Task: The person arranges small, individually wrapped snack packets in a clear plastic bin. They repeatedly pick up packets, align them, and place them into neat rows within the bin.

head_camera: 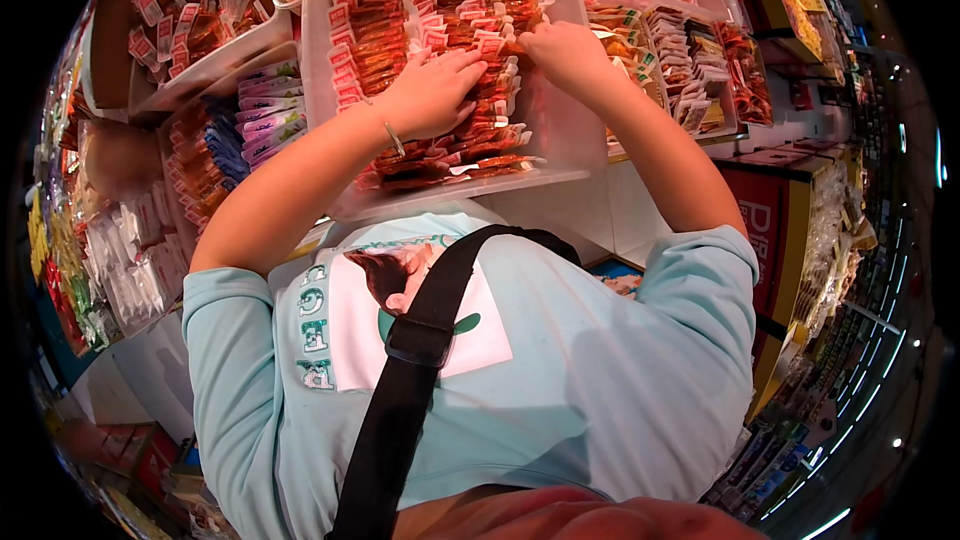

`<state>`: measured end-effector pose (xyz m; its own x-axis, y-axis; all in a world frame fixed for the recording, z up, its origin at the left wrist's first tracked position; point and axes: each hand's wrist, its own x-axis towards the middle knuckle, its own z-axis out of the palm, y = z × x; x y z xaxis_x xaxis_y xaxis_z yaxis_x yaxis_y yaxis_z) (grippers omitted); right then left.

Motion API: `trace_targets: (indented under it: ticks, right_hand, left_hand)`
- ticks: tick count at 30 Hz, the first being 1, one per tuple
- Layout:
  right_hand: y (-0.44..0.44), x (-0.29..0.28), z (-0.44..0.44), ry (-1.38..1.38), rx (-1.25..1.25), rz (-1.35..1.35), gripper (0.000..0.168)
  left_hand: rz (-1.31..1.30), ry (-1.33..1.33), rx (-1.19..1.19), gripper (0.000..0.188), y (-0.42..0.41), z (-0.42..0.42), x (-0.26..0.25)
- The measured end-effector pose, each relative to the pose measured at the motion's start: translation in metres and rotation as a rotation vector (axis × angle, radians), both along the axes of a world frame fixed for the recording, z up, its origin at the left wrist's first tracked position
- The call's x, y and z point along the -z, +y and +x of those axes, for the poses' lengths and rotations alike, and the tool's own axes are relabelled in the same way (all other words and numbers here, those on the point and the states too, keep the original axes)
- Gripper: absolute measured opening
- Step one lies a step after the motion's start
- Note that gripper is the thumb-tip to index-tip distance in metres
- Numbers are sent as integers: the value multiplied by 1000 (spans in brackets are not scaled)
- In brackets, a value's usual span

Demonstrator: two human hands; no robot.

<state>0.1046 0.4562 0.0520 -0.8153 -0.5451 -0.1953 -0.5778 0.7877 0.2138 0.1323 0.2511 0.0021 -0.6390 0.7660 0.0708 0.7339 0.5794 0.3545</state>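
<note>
A translucent white plastic tub (562, 120) lies in front of me, with rows of small sealed snack packets (379, 45) in it, reddish-brown with red-and-white ends. My left hand (431, 94) rests flat across the middle rows, palm down, fingers stretched forward and slightly apart. Toward the tub's right side, my right hand (566, 52) has curled fingers pinched at the end of a packet (510, 46). Its fingertips are partly hidden by the hand itself. Looser packets (480, 150) lie in the tub's near part.
Left of the tub are a bin of similar packets (180, 22), purple-and-white packets (270, 112) and white packets (135, 247). More bins of snack packets (679, 60) stand to the right. A red box display (757, 217) is beside my right arm. A black strap (427, 330) crosses my chest.
</note>
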Motion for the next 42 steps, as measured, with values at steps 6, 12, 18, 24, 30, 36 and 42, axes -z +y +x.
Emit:
trace_targets:
  ticks: [6,12,18,24,30,36,42]
  right_hand:
    - [4,10,-4,91,-69,-85,10]
    - [-2,3,18,97,-4,-67,9]
    - [-7,6,17,90,17,-134,7]
    - [-21,-10,34,85,121,-316,16]
    - [-32,-19,29,24,117,-366,13]
    - [-42,-20,31,22,125,-350,13]
    - [-51,-29,31,7,131,-411,13]
  left_hand:
    - [48,174,-56,51,16,-8,0]
    - [-81,147,13,53,15,-16,7]
    - [103,164,-77,54,-4,-29,-8]
    - [623,423,-656,30,-149,-126,-10]
    - [-100,-210,-1394,38,-297,-139,22]
    - [-151,-123,-1212,23,-308,-152,41]
    - [169,286,-1239,19,-301,-141,11]
